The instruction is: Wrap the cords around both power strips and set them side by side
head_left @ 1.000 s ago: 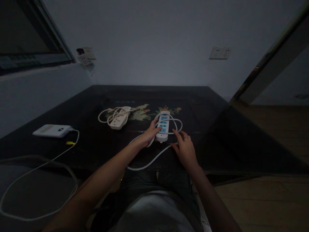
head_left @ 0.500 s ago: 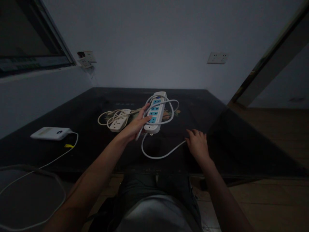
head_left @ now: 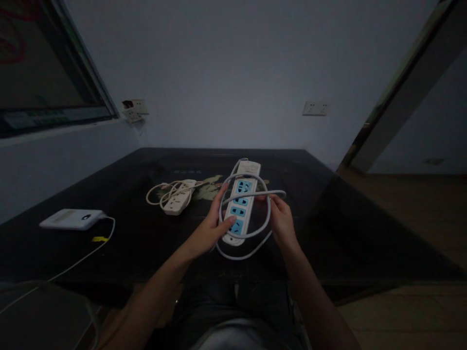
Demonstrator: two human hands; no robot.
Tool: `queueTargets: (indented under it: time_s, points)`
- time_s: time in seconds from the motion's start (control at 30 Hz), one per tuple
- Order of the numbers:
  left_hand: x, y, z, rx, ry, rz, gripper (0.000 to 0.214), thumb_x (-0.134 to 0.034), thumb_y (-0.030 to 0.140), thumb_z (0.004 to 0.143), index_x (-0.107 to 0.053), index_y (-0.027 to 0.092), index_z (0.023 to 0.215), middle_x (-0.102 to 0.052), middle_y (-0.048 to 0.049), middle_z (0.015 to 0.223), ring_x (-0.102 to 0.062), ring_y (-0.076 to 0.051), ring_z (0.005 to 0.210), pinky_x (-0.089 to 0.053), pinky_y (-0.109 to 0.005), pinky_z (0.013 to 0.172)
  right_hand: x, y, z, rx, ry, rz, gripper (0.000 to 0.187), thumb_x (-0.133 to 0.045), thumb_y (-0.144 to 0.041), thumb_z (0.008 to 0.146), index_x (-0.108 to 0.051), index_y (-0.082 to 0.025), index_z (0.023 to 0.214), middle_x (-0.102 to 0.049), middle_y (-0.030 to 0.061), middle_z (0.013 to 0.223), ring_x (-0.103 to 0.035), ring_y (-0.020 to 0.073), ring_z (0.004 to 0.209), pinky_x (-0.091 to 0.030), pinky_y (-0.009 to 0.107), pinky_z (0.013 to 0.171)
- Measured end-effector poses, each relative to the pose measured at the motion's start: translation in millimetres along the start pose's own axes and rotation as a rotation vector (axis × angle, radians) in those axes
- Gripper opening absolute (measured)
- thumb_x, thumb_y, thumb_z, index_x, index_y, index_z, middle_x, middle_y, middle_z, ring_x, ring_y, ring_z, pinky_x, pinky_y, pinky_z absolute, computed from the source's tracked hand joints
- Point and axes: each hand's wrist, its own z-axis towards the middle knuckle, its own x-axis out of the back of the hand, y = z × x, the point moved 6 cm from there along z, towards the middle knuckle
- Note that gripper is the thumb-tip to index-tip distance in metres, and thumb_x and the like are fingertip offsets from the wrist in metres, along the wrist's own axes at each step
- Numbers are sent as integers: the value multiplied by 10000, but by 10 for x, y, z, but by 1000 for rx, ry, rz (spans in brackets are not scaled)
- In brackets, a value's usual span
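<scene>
A white power strip [head_left: 248, 168] with blue sockets is held up over the dark table, tilted with its far end to the right. My left hand [head_left: 211, 226] grips its left side, the thumb lying across the lowest socket. The strip's white cord [head_left: 269, 214] loops loosely over its face. Close by on the right, my right hand [head_left: 281, 219] is closed on the cord beside the strip; some of its fingers are hidden behind the loops. A smaller white power strip [head_left: 177, 203] with its cream cord bundled on top lies to the left on the table.
A white power bank [head_left: 73, 219] with a cable lies at the table's left, near a yellow tag [head_left: 99, 239]. The black table [head_left: 339, 233] meets the wall at the back. Wall sockets [head_left: 315, 108] sit above it, and a window [head_left: 47, 73] is at upper left.
My right hand has moved up and left with the cord, from the table to beside the power strip. Another loop now hangs around the strip. The camera view has tilted up slightly.
</scene>
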Motion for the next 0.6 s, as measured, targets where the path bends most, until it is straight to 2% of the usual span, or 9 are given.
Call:
queueTargets:
  time_s: [0.07,0.13,0.23,0.3,0.37,0.43,0.5,0.6]
  points:
    - [29,6,-53,6,26,-1,800,-556,378,871,-64,305,1497,-275,-91,1539,-362,-306,1354,-415,-432,1047,175,-121,-114,0,-16,-115,248,-590,-420,817,-644,-186,754,-688,42,724,-662,200,735,-528,358,751]
    - [45,17,-96,3,49,-2,796,-566,363,869,-73,299,1491,-329,-106,1507,-385,-314,1337,-439,-425,1022,329,-262,-216,50,-9,-234,281,-577,-426,835,-634,-181,708,-679,52,731,-650,198,735,-523,359,748]
    - [26,16,-143,5,65,-23,787,-585,341,861,-92,301,1474,-380,-115,1469,-416,-310,1315,-454,-415,1005,456,-450,-277,201,68,-316,225,-636,-402,795,-636,-200,895,-667,92,1042,-623,232,1000,-503,378,854]
    - [-7,0,-166,14,63,-55,784,-591,334,858,-89,294,1459,-417,-126,1436,-471,-296,1271,-458,-416,1001,388,-459,-248,230,-16,-354,313,-647,-387,787,-611,-217,1047,-626,94,1169,-587,233,1090,-486,371,896]
    - [-24,-22,-185,20,72,-68,783,-595,333,855,-82,278,1444,-450,-136,1403,-524,-278,1219,-453,-419,1008,279,-398,-209,196,-155,-413,269,-604,-388,820,-635,-206,1015,-671,73,1039,-625,211,968,-500,332,824]
    - [-7,-52,-201,30,98,-52,794,-598,340,852,-67,268,1438,-461,-146,1392,-541,-274,1201,-457,-422,1005,224,-362,-197,173,-252,-471,237,-558,-399,849,-663,-187,833,-676,39,793,-627,181,764,-492,283,683]
    - [40,-85,-215,43,133,-29,810,-601,349,847,-53,266,1438,-458,-154,1397,-536,-281,1208,-473,-424,987,243,-405,-206,189,-289,-517,290,-559,-413,845,-649,-180,697,-637,22,656,-591,160,645,-454,255,587]
    - [118,-135,-231,62,176,-32,817,-612,349,837,-59,265,1432,-493,-150,1366,-557,-278,1184,-493,-423,963,346,-597,-205,274,-284,-608,243,-635,-404,787,-664,-186,685,-630,14,635,-558,146,585,-414,241,524]
